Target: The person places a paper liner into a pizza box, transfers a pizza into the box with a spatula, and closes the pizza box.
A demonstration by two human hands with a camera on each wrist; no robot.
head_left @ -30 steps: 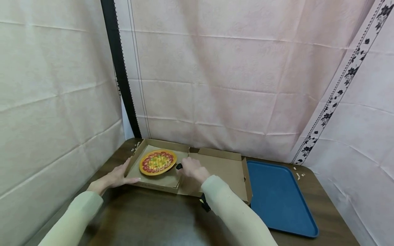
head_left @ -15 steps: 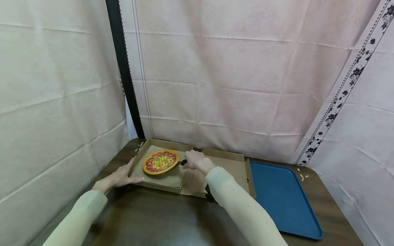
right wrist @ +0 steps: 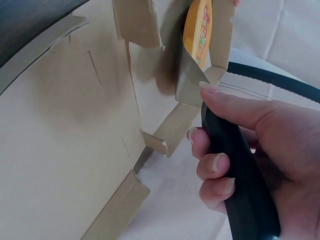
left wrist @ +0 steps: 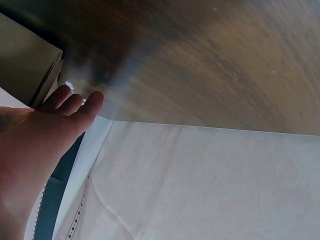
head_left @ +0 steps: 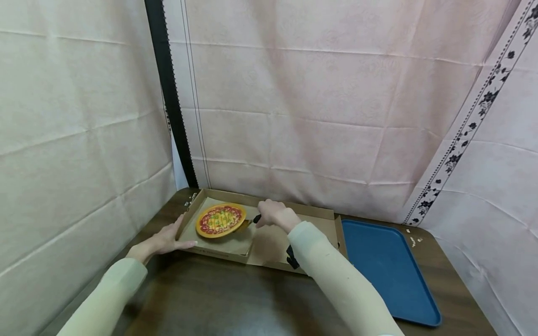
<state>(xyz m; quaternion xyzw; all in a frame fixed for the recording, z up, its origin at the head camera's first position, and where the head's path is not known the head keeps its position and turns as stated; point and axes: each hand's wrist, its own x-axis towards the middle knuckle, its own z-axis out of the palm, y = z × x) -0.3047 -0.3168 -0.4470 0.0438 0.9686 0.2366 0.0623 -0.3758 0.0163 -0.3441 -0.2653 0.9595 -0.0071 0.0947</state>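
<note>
A round pizza (head_left: 220, 220) with a yellow crust lies in the left half of the opened cardboard pizza box (head_left: 218, 255). My right hand (head_left: 275, 215) grips the black handle (right wrist: 237, 175) of a pizza server, thumb stretched along the top and fingers wrapped round it. The server's metal blade (right wrist: 192, 80) reaches under the pizza's right side and shows past the crust edge. My left hand (head_left: 163, 239) braces the box's near left corner, fingers straight along the outer left wall and thumb extended along the front edge.
The box lid (head_left: 313, 233) is folded flat to the right. A blue tray (head_left: 388, 270) lies on the dark wooden table (head_left: 218, 298) beyond it. Cloth curtains (head_left: 286, 102) close off the back and both sides.
My right hand has moved right and slightly up, away from the pizza, and more of the blade shows beside the crust. The left hand keeps its place at the box corner.
</note>
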